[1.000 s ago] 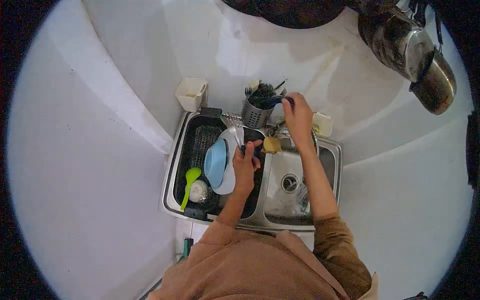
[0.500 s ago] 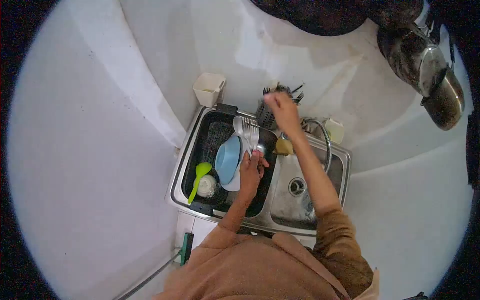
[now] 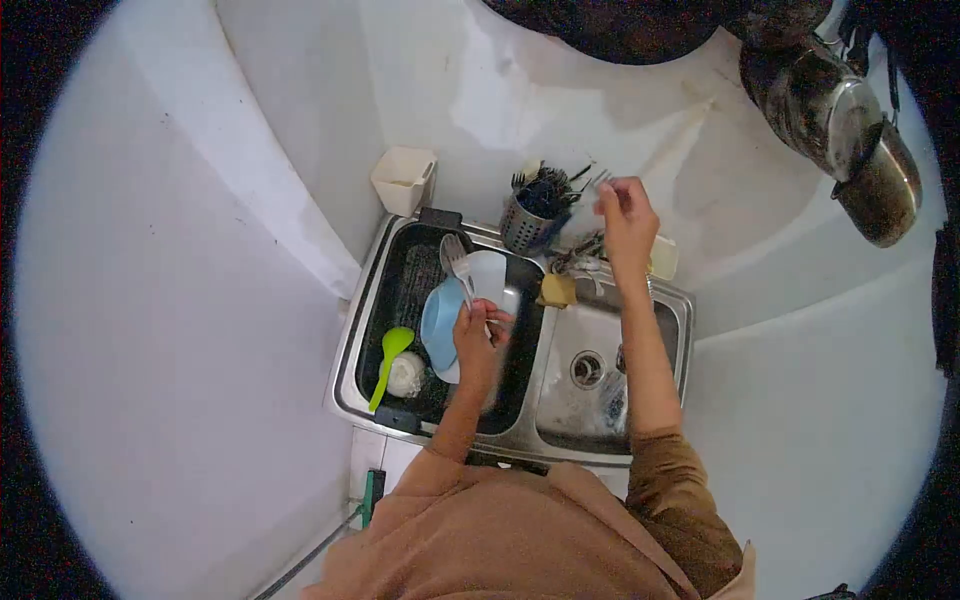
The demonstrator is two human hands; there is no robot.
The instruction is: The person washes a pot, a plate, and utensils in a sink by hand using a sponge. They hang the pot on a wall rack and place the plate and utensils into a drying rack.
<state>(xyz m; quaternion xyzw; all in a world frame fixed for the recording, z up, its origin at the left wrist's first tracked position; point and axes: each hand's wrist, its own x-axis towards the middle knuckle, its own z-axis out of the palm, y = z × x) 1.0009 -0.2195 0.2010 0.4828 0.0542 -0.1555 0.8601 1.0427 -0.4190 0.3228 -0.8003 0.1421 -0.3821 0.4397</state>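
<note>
My left hand (image 3: 477,345) is closed around the handles of a fork (image 3: 459,266) and a spoon, held over the left basin. Under them lie a light blue bowl (image 3: 438,318) and a white dish (image 3: 486,270), partly hidden. My right hand (image 3: 631,228) is raised above the right side of the sink, its fingers pinched on a blurred fork (image 3: 601,180). To its left stands a perforated metal cutlery holder (image 3: 522,229) full of dark-handled utensils. A lime green spoon (image 3: 391,355) rests beside a white rounded item (image 3: 405,375) in the basin.
A yellow sponge (image 3: 557,291) sits on the divider by the faucet. The right basin (image 3: 560,400) has a drain. A white container (image 3: 404,180) stands at the back left corner. Dark pans (image 3: 640,35) and pots (image 3: 880,195) hang on the wall.
My right hand has moved right, away from the cutlery holder, and now has a fork in it. Fewer forks show in my left hand.
</note>
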